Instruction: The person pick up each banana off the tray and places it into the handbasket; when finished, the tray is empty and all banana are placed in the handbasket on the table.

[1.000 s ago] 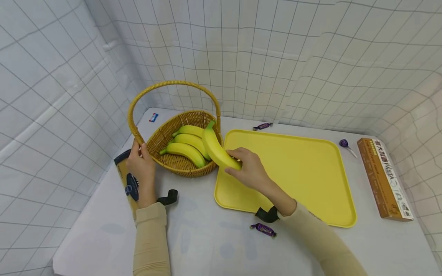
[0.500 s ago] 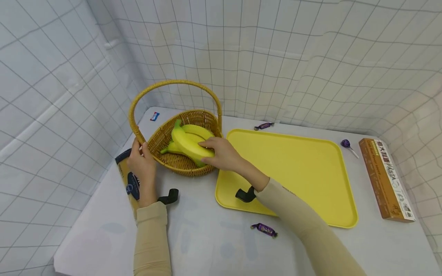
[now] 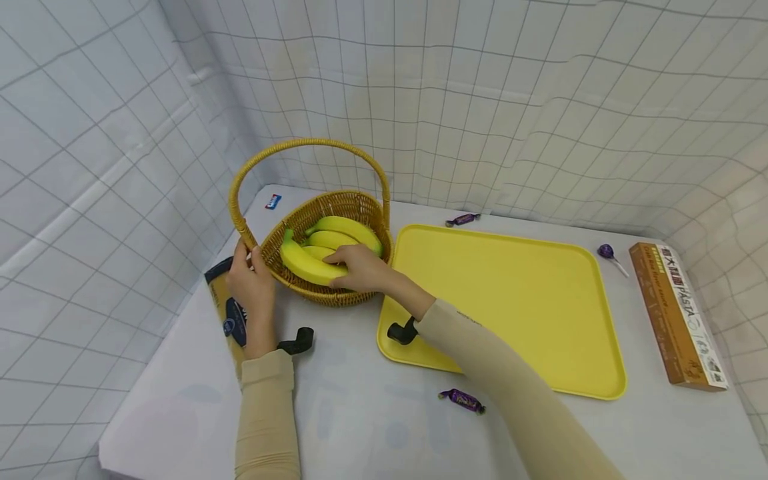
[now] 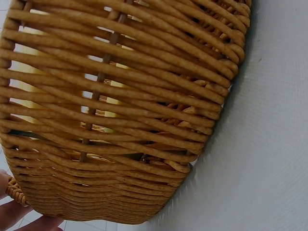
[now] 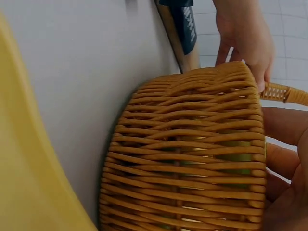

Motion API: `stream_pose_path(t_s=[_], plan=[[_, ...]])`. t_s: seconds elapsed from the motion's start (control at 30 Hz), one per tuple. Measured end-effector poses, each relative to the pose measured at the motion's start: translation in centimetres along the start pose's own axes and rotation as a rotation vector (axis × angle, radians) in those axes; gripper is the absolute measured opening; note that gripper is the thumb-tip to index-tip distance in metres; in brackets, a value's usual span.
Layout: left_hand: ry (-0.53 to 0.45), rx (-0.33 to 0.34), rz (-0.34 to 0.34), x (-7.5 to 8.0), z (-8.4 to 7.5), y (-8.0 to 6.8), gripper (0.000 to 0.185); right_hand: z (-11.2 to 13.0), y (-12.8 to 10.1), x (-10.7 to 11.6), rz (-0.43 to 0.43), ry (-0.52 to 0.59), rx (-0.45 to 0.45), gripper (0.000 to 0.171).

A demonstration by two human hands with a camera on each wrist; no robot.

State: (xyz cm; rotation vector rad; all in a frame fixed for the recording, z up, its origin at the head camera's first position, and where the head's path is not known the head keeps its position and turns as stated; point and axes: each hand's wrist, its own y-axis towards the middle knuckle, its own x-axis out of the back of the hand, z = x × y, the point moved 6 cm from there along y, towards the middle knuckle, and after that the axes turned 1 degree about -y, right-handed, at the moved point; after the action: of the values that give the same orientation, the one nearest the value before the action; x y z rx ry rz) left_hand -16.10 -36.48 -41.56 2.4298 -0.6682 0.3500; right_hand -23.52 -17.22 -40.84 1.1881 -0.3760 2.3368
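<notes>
White gridded cloth hangs behind and beside your white table, and everything you are handling sits toward its far left corner. Your left hand grips the wicker basket where the arched handle meets the rim on the left side; the left wrist view shows only the woven wall close up, with fingertips at the bottom corner. Your right hand reaches over the basket's near rim, fingers curled round a banana, which lies inside the basket across the front, its stem end pointing left. Two more bananas lie behind it in the basket. From the right wrist view you see the basket's outer wall and your fingers at its rim.

Just right of the basket is a yellow tray. Under your left wrist lies a long packet near the table's left edge. A purple candy sits by the near edge of the tray, another candy beyond its far edge. A lollipop and a brown pasta box lie along the table's right edge, and a small blue wrapper sits at the far left corner.
</notes>
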Motion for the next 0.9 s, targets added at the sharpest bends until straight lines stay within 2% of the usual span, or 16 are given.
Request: stream_pose_path(t_s=[0.3, 0.63, 0.9], plan=[[0.0, -0.006, -0.001, 0.0, -0.3, 0.0, 0.026, -0.5, 0.3, -1.4, 0.024, -0.057, -0.02, 0.048], [-0.005, -0.001, 0.004, 0.1, -0.3, -0.1, 0.026, -0.4, 0.2, -1.6, 0.023, -0.06, -0.009, 0.043], [-0.009, -0.003, 0.0, 0.1, -0.4, -0.2, 0.027, -0.3, 0.0, -1.2, -0.003, -0.032, 0.008, 0.047]])
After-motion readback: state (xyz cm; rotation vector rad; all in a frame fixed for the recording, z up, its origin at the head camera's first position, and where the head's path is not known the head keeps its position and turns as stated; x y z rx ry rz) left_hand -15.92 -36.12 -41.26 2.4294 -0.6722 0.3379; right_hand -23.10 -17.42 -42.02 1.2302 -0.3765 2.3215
